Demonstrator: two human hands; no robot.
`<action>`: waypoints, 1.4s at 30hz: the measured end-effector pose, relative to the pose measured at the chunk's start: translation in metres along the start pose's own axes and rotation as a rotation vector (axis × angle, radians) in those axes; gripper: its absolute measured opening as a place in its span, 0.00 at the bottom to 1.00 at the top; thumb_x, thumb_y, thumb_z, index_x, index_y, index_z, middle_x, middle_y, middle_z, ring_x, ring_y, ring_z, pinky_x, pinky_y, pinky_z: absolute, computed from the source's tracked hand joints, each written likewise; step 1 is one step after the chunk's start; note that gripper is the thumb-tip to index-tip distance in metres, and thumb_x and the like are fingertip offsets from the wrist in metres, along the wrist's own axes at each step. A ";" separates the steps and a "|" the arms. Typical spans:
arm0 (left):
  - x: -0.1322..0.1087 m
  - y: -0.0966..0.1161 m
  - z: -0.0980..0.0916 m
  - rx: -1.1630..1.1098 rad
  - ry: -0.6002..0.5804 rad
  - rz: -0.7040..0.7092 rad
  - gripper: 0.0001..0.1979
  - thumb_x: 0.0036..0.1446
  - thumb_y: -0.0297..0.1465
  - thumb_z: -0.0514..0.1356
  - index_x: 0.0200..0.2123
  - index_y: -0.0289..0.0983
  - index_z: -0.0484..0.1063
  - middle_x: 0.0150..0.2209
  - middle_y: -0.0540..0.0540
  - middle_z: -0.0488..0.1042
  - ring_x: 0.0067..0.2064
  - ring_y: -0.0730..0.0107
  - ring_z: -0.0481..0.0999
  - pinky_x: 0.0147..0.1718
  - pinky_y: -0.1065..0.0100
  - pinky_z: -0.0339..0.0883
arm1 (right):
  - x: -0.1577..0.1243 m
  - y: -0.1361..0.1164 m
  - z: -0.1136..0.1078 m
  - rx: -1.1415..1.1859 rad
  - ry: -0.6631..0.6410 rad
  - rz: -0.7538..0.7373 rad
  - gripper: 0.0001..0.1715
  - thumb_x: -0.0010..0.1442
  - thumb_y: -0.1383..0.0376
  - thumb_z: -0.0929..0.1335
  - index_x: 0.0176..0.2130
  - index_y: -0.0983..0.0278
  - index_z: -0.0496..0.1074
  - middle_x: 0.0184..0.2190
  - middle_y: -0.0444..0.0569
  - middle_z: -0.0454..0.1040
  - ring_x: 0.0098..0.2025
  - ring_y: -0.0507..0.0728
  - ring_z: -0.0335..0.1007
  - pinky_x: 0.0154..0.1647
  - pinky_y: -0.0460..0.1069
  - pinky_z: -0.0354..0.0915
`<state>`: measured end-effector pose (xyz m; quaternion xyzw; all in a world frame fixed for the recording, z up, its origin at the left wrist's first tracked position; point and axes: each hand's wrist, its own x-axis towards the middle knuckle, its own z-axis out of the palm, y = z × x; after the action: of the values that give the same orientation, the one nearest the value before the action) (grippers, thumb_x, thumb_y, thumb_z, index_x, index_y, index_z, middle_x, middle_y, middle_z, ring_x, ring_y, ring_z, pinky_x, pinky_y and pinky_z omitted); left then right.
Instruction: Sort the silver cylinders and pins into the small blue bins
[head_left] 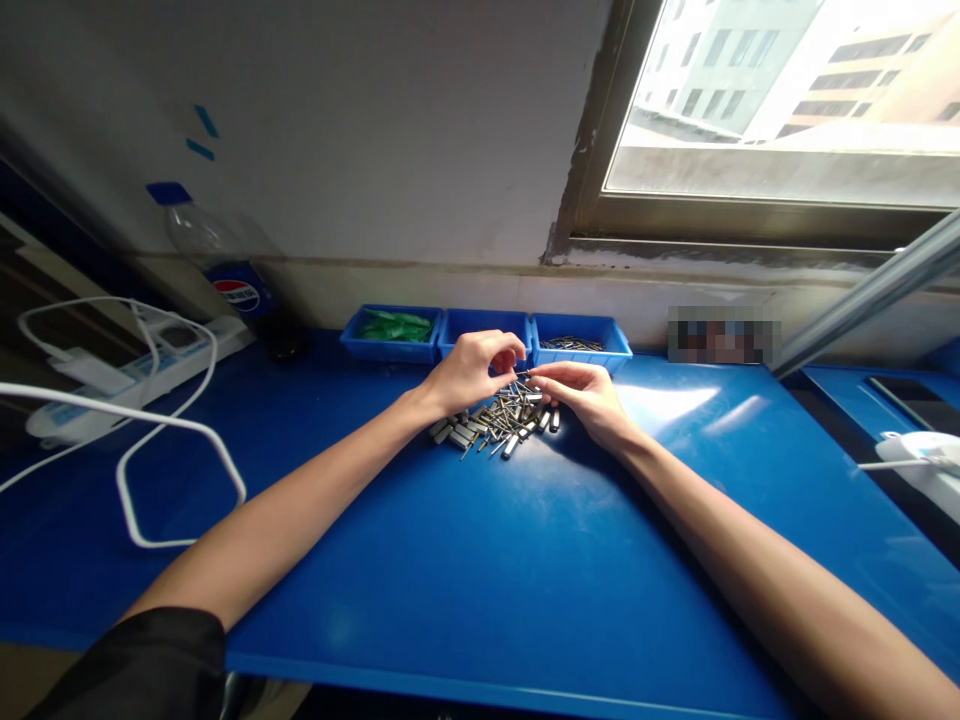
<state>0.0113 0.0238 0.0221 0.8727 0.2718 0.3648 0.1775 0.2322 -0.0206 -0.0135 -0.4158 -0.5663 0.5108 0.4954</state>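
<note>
Above a pile of small metal parts [504, 420] on the blue table, my two hands almost meet. My right hand [583, 392] is closed in a pinch on a small thin dark piece [523, 373], whose exact kind is too small to tell. My left hand [480, 368] has its fingers curled, with thumb and fingertips close to that same piece; what they grip, if anything, is hidden. Thin brass-coloured pins and short silver cylinders with dark ends make up the pile. Part of it is covered by my hands.
Behind the pile stand three blue bins: one with green pieces [396, 326], a middle bin [487, 322] partly hidden by my left hand, and one with thin pins [581, 344]. At left are a cola bottle [238, 290], a power strip [97, 395] and a white cable [124, 500].
</note>
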 end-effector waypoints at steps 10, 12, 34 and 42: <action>0.001 0.005 -0.001 0.000 -0.039 0.045 0.08 0.58 0.22 0.65 0.42 0.35 0.77 0.36 0.47 0.79 0.36 0.70 0.78 0.38 0.69 0.73 | 0.001 0.001 -0.002 0.012 0.006 -0.024 0.18 0.52 0.55 0.81 0.41 0.62 0.86 0.31 0.48 0.83 0.28 0.52 0.70 0.33 0.51 0.67; 0.001 0.004 -0.002 0.010 -0.071 0.017 0.09 0.58 0.24 0.67 0.43 0.35 0.77 0.37 0.47 0.79 0.37 0.69 0.79 0.39 0.68 0.73 | 0.001 0.002 -0.002 0.014 0.018 -0.022 0.18 0.52 0.55 0.81 0.40 0.62 0.86 0.30 0.47 0.83 0.27 0.52 0.70 0.33 0.51 0.67; -0.006 -0.018 -0.008 0.223 -0.406 -0.110 0.09 0.65 0.22 0.56 0.44 0.35 0.75 0.41 0.42 0.79 0.40 0.64 0.77 0.41 0.67 0.70 | 0.002 0.010 -0.003 -0.039 0.266 -0.195 0.21 0.56 0.56 0.77 0.48 0.60 0.79 0.43 0.50 0.84 0.30 0.54 0.74 0.33 0.52 0.71; 0.000 -0.005 -0.008 0.087 -0.203 -0.098 0.09 0.60 0.25 0.60 0.43 0.35 0.79 0.38 0.44 0.79 0.37 0.67 0.79 0.39 0.67 0.74 | 0.000 0.009 -0.001 -0.043 0.180 -0.121 0.18 0.56 0.56 0.77 0.46 0.59 0.79 0.32 0.45 0.81 0.29 0.55 0.72 0.37 0.53 0.71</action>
<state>0.0036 0.0286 0.0243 0.8977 0.3102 0.2533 0.1837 0.2329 -0.0191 -0.0220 -0.4358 -0.5543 0.4282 0.5652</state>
